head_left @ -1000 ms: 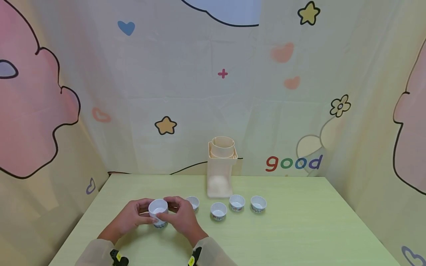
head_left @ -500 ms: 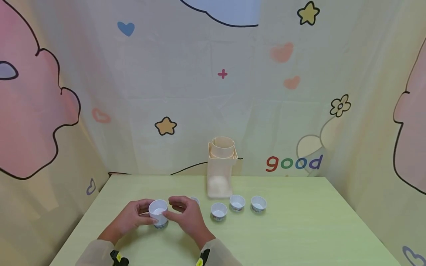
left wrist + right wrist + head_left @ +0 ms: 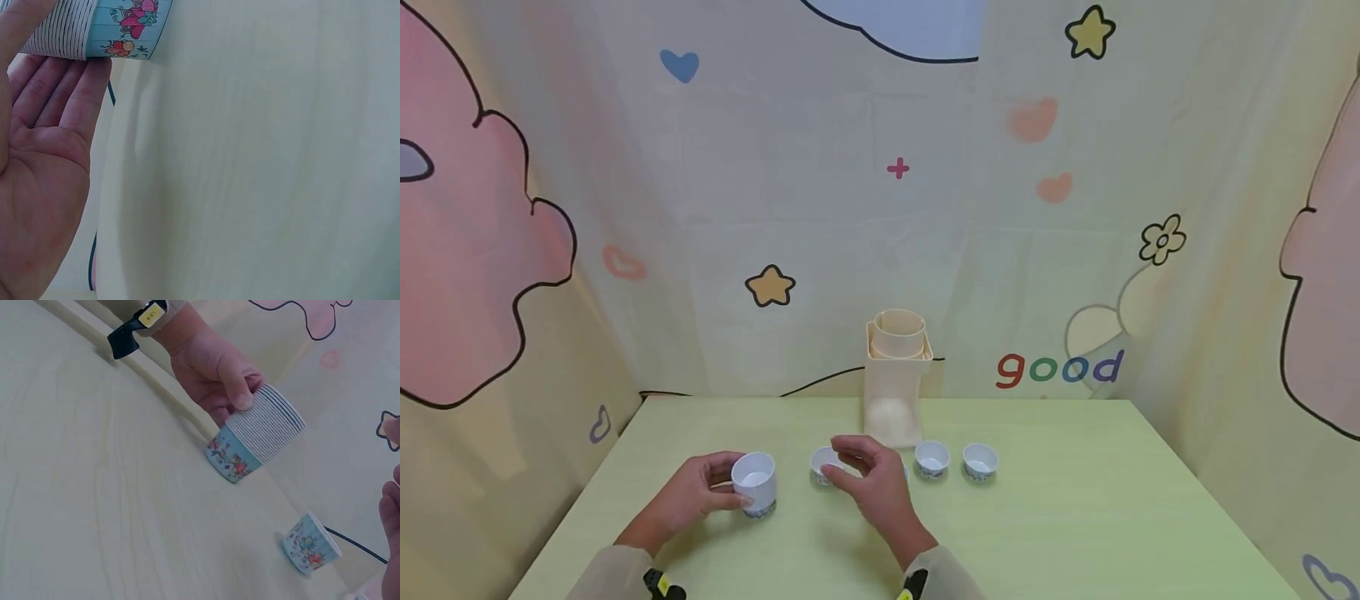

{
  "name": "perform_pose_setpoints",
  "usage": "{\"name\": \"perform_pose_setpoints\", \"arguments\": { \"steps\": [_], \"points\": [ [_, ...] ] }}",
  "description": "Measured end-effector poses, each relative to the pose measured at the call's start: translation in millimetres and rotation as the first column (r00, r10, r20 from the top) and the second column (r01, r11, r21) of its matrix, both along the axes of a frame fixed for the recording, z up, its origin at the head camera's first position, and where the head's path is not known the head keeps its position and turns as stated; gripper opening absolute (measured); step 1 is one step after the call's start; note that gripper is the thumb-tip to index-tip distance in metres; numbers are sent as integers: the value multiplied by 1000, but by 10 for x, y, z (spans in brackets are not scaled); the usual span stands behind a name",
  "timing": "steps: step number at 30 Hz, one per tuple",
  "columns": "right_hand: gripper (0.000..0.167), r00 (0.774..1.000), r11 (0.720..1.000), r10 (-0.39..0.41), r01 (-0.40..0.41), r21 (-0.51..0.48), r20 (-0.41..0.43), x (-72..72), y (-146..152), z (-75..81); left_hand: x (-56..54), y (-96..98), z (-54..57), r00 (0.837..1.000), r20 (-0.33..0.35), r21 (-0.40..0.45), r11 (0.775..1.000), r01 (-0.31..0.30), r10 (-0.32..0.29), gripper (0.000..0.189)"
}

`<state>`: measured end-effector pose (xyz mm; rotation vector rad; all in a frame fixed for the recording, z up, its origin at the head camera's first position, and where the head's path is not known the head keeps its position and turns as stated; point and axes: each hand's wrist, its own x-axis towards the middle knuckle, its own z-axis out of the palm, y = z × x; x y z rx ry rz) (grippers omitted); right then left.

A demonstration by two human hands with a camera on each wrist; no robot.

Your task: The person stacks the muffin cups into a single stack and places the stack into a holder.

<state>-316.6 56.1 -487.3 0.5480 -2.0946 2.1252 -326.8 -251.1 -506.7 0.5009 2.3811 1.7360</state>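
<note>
My left hand (image 3: pixel 688 496) grips a stack of nested paper cups (image 3: pixel 756 482) at the left of the table, its mouth facing up. In the left wrist view the outermost cup of the stack (image 3: pixel 125 28) has a light blue side with printed flowers. My right hand (image 3: pixel 883 496) hangs over the table to the right of the stack, thumb and fingers apart, nothing between them. In the head view its fingertips overlap a single small paper cup (image 3: pixel 817 463). In the right wrist view that hand's fingers stay clear of the single paper cup (image 3: pixel 306 547).
A beige dispenser (image 3: pixel 891 408) with a round tube (image 3: pixel 899 336) on top stands at the table's back edge. Two more paper cups (image 3: pixel 932 460) (image 3: pixel 981 462) stand to its front right. Another cup is mostly hidden behind my right hand. A printed curtain (image 3: pixel 820 167) surrounds the table.
My right hand has let go of the cup stack and moved right, over toward the single cups. My left hand keeps holding the stack in about the same place.
</note>
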Motion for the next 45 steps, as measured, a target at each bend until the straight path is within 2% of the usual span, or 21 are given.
{"name": "perform_pose_setpoints", "arguments": {
  "steps": [3,7,11,16,18,22,25,28,32,35,45],
  "points": [
    [38,998,999,-49,48,-5,-30,-4,157,-30,4,-4,-15,1000,-1,4,1000,8,-8,72],
    [37,988,989,-142,144,44,-60,-11,372,-28,3,-10,-32,1000,0,6,1000,8,-8,72],
    [38,968,968,-217,230,101,-125,-42,573,-4,1,-22,-40,1000,-8,10,1000,-6,6,72],
    [41,936,940,-299,323,113,-186,-89,806,-14,4,-18,-36,1000,-11,14,1000,-5,5,72],
    [44,919,921,-341,369,128,-197,-98,897,-22,-1,-10,-31,1000,-12,6,1000,-5,5,71],
    [49,880,865,-419,462,197,-225,-114,1060,-43,-6,0,-25,1000,1,-5,1000,-10,10,71],
    [52,860,832,-452,502,238,-236,-130,1167,-65,-3,-3,-23,1000,10,-4,1000,-16,16,72],
    [55,853,813,-475,519,263,-216,-154,1278,-91,5,-10,-20,1000,11,2,1000,-17,17,73],
    [59,852,799,-507,521,300,-130,-196,1443,-115,6,-16,-20,1000,2,8,1000,-10,10,73],
    [62,852,801,-517,514,305,-78,-217,1568,-117,5,-16,-16,1000,-1,8,1000,-7,7,72],
    [68,865,812,-502,465,351,14,-281,1840,-182,21,2,10,1000,15,5,1000,-9,9,71]
  ]
}}
